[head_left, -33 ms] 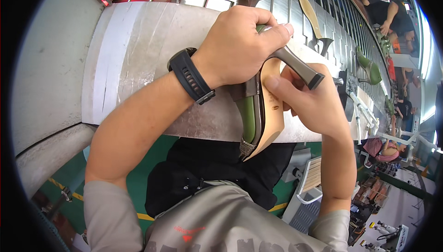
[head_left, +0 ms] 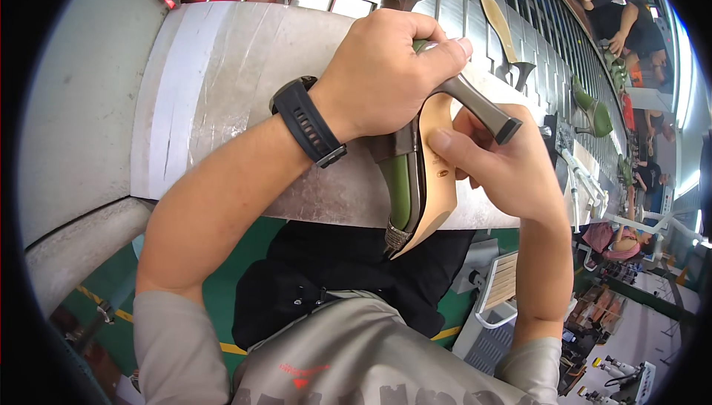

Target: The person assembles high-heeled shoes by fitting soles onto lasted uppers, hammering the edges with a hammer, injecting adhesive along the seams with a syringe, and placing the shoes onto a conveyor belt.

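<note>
A high-heeled shoe (head_left: 439, 205) is tilted on its side over the near edge of the worktable, its toe pointing down toward me. It has a green and dark brown upper, a tan sole, a glittery band near the toe and a dark brown heel. My left hand (head_left: 393, 71) is closed around the back of the shoe, the heel jutting out to the right below its fingers. On the sole rests the thumb of my right hand (head_left: 508, 160); its other fingers curl beside the shoe, partly hidden by the heel.
Beyond the pale worktable (head_left: 245, 71) runs a slatted metal conveyor (head_left: 452, 4). More heeled shoes lie there, including one with its tan sole (head_left: 498, 27) upward and a green one (head_left: 592, 108). A grey panel (head_left: 89, 93) stands at left. Other people (head_left: 623, 15) work at far right.
My right thumb has shifted very slightly along the sole. The shoe and my left hand look the same.
</note>
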The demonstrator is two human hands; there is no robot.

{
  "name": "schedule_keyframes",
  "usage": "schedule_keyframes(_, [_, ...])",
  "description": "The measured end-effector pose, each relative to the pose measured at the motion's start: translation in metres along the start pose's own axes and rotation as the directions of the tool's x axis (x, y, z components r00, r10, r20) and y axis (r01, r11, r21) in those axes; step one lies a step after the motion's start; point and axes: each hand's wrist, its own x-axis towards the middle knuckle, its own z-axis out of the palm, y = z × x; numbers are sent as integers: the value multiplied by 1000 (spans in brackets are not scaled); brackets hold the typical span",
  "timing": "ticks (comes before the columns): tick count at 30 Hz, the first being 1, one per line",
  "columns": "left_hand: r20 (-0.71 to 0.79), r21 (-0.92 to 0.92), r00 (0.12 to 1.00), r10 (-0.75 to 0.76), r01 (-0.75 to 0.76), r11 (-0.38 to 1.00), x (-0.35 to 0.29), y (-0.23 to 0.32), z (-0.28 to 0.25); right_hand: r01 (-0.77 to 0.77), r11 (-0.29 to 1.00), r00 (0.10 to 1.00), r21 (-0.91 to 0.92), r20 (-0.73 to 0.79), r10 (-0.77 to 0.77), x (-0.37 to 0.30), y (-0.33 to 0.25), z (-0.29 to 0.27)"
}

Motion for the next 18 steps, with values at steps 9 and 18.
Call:
schedule_keyframes(9, [-54,-5,998,-45,44,999,-1,5,6,24,999,999,-30,37,-22,1,3,-4])
schedule_keyframes(18, [-88,64,996,-23,29,998,0,6,8,80,996,995,50,-63,-76,5,11,11])
